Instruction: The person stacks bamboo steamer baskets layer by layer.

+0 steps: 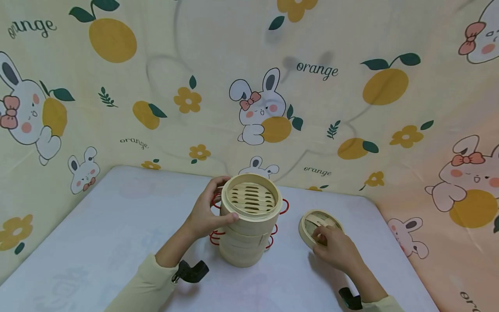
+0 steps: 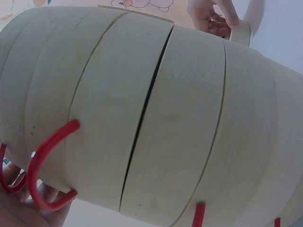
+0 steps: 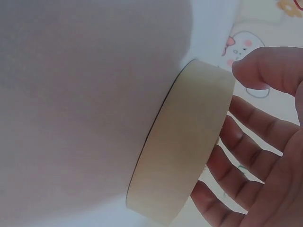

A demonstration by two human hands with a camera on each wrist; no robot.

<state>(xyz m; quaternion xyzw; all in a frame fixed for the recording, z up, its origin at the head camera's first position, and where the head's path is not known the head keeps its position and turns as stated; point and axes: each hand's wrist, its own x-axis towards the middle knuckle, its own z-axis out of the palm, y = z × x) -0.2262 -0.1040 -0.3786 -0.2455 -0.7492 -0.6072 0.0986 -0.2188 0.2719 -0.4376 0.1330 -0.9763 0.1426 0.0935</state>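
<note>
A tall stack of round bamboo steamer baskets [image 1: 249,242] with red side loops stands upright on the table, its top basket showing a slatted bottom. My left hand [image 1: 208,210] grips the upper part from the left, thumb at the front and fingers around the back. To the right lies a round bamboo lid [image 1: 308,225] with a strip across its top. Curled fingers of my right hand [image 1: 337,249] hold the lid from above; its rim hides the fingertips in the right wrist view. The left wrist view shows the stack's side and red loops [image 2: 42,161] up close.
The white table [image 1: 117,225] carries both the stack and the lid. A patterned cloth [image 1: 218,56] with rabbits and oranges hangs behind it and along its sides. Black wrist mounts [image 1: 192,271] sit at both sleeves.
</note>
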